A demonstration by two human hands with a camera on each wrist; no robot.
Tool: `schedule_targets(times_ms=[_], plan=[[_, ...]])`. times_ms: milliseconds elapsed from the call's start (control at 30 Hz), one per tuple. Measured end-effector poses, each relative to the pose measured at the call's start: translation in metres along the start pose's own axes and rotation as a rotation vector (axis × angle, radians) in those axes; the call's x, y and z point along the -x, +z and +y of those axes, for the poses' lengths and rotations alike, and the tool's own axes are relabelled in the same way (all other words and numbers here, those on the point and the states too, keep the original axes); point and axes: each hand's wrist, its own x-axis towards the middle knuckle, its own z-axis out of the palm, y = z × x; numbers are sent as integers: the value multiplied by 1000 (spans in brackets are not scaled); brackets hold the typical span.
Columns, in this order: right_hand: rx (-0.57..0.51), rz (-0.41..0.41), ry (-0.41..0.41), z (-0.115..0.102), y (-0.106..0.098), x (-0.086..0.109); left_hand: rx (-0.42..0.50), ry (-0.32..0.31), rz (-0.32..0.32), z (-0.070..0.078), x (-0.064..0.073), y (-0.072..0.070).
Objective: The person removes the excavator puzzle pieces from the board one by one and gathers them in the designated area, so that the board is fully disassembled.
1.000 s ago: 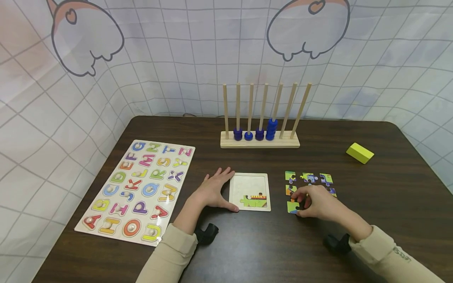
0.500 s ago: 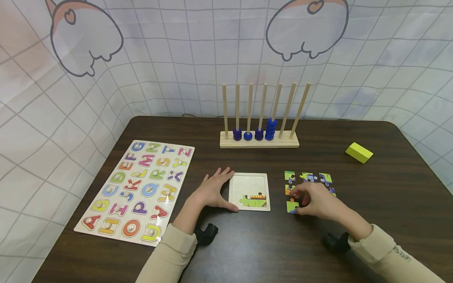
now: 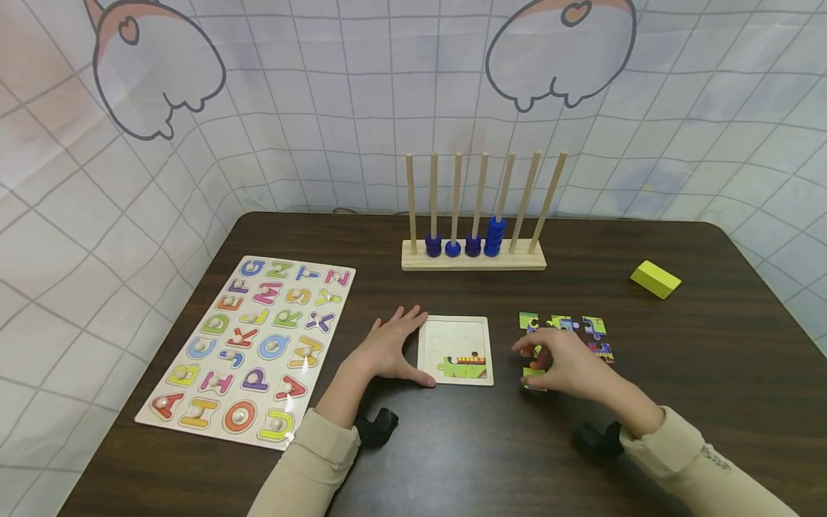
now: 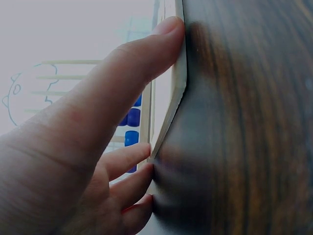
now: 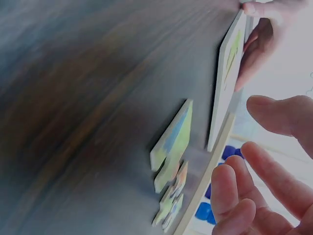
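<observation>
My left hand [image 3: 382, 352] lies beside a square wooden puzzle tray [image 3: 450, 334], thumb and fingers spread and touching its left edge. In the left wrist view the thumb [image 4: 142, 54] rests against the tray's rim. Joined green puzzle pieces [image 3: 464, 368] fill part of the tray's bottom right. My right hand [image 3: 571, 364] hovers above loose puzzle pieces, thumb and forefinger apart. The right wrist view shows nothing between them. A green and blue puzzle piece [image 5: 175, 139] lies flat on the table, and the hand partly hides several others in the head view.
An alphabet peg board [image 3: 248, 352] lies at the left. Behind the tray stands a wooden bead rack [image 3: 474, 263] with upright rods and blue and purple beads. A yellow block [image 3: 655, 279] sits at the right of the dark table [image 3: 491, 459], near a gridded curtain [image 3: 362, 108].
My right hand has shifted a little left and come up off the near corner puzzle piece, its thumb and forefinger spreading wider. The left hand and the tray stay in place.
</observation>
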Motion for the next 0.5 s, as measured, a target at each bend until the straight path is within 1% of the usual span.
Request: schedule_targets(times_ms=[100, 333, 500], plan=[[-8, -6, 0, -3, 2, -3, 0, 1, -2, 0, 0, 0], [-37, 5, -45, -11, 9, -12, -1, 1, -3, 0, 0, 0], [-36, 1, -59, -18, 14, -19, -2, -1, -4, 1, 1, 0]])
